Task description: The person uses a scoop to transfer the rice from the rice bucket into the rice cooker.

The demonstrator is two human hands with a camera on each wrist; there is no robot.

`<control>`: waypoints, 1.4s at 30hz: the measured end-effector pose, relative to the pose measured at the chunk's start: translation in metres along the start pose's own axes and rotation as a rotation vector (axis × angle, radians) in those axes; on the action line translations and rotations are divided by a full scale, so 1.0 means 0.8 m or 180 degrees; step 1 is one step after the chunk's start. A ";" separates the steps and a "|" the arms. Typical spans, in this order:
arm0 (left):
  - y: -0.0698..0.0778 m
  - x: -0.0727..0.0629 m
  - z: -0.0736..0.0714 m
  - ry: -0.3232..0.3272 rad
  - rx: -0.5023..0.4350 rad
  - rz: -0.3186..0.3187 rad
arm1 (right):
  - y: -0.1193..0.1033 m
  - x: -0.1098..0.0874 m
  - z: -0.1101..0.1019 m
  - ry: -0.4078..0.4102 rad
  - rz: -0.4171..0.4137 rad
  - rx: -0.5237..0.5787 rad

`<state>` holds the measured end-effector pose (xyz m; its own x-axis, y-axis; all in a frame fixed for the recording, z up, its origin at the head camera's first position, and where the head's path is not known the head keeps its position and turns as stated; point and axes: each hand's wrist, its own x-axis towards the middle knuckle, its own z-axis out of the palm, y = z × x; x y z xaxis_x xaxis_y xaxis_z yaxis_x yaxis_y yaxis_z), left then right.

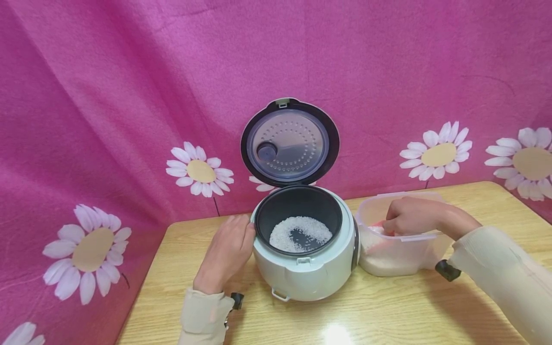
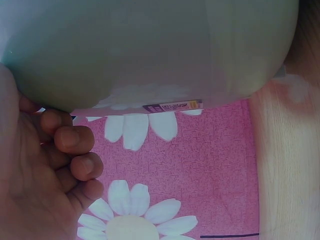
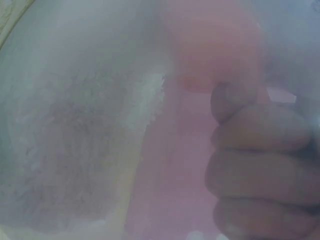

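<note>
A white rice cooker (image 1: 302, 282) stands with its lid (image 1: 293, 143) up, and white rice (image 1: 286, 232) lies in its dark inner pot (image 1: 276, 201). My left hand (image 1: 228, 249) rests against the cooker's left rim. In the left wrist view its fingers (image 2: 75, 139) are loosely bent beside the cooker's wall, holding nothing visible. To the cooker's right, my right hand (image 1: 411, 215) reaches into a translucent container (image 1: 401, 261) of rice. Its curled fingers (image 3: 255, 175), blurred through the container wall, grip a pinkish-red scoop (image 3: 215, 45). Part of the scoop is hidden.
Both objects stand on a light wooden table (image 1: 319, 321). Close behind them hangs a pink cloth (image 1: 129, 120) with large white flowers. The container sits right next to the cooker's right side. The raised lid stands in front of the cloth.
</note>
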<state>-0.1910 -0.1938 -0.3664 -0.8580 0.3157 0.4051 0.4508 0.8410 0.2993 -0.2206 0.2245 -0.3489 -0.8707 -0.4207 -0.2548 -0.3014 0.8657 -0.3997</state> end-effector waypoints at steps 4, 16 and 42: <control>0.000 0.000 0.000 0.0011 0.0003 0.0006 | 0.000 0.000 0.001 0.0016 -0.0011 -0.0026; 0.000 0.000 -0.001 0.0022 0.0009 0.0009 | 0.000 -0.001 0.000 0.0022 -0.0004 -0.0021; 0.000 0.001 0.000 0.0005 -0.0003 0.0014 | 0.000 -0.001 0.000 0.0041 -0.0006 -0.0049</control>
<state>-0.1915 -0.1938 -0.3662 -0.8556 0.3188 0.4079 0.4549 0.8391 0.2984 -0.2197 0.2253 -0.3488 -0.8750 -0.4189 -0.2425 -0.3090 0.8690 -0.3865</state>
